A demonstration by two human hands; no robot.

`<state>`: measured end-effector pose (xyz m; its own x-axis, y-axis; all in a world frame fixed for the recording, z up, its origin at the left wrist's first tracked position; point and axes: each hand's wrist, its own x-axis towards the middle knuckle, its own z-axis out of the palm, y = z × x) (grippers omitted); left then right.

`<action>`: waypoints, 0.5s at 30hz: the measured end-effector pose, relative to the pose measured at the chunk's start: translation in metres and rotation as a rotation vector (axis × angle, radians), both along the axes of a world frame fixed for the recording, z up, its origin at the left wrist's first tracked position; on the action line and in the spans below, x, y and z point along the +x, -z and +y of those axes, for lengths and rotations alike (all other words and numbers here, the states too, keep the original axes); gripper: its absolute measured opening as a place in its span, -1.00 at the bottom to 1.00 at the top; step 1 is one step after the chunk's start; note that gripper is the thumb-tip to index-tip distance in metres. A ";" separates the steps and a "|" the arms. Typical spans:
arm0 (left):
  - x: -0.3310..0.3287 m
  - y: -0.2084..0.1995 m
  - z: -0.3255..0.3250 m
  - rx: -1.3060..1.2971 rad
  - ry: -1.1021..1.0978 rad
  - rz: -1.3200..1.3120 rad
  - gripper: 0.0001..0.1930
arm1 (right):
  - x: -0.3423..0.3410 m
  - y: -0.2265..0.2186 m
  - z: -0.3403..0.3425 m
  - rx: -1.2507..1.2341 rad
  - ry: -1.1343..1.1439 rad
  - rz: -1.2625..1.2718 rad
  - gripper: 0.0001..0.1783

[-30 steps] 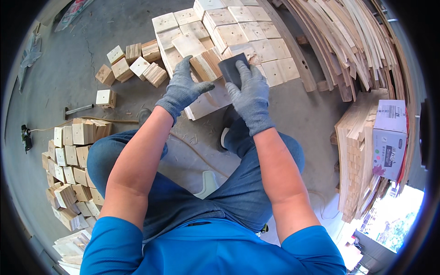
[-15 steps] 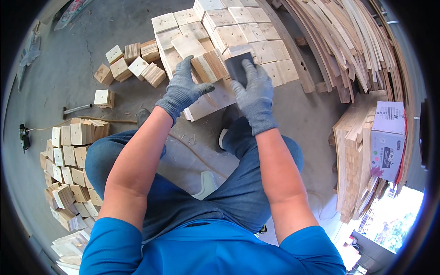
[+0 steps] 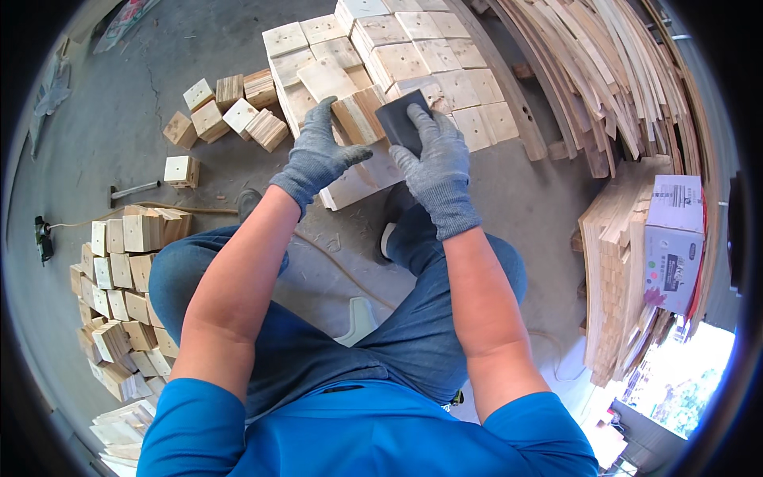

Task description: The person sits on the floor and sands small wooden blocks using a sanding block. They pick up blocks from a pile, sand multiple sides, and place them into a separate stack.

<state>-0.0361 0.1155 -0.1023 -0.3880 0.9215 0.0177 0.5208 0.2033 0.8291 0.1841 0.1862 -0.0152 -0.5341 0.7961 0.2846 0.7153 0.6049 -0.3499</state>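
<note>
Both my hands wear grey knit gloves. My left hand is set against the near left end of a layered wooden block, thumb and fingers on either side of it. That block rests on other pale blocks in front of me. A dark, flat rectangular pad is in my right hand, its fingers lying over the pad's right part. Tilted, the pad stands at the right end of the layered block; whether they touch I cannot tell. Behind both hands rise rows of stacked wooden blocks.
Loose blocks lie left of the stack, with a hammer nearby. More blocks are piled by my left knee. A hose crosses the floor between my legs. Long boards and a carton stand to the right.
My right hand has shifted slightly left with the dark pad, turning it toward the layered block's end. My left hand and the block have stayed in place.
</note>
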 end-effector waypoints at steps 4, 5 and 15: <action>0.000 -0.004 0.000 -0.030 -0.001 0.021 0.21 | 0.011 -0.001 0.010 0.045 0.084 -0.128 -0.19; 0.001 -0.006 -0.001 -0.030 0.001 0.015 0.21 | 0.017 -0.002 0.014 0.072 0.137 -0.167 -0.19; 0.004 -0.009 -0.001 0.015 0.031 -0.062 0.22 | 0.014 -0.020 -0.004 -0.050 0.035 -0.083 -0.23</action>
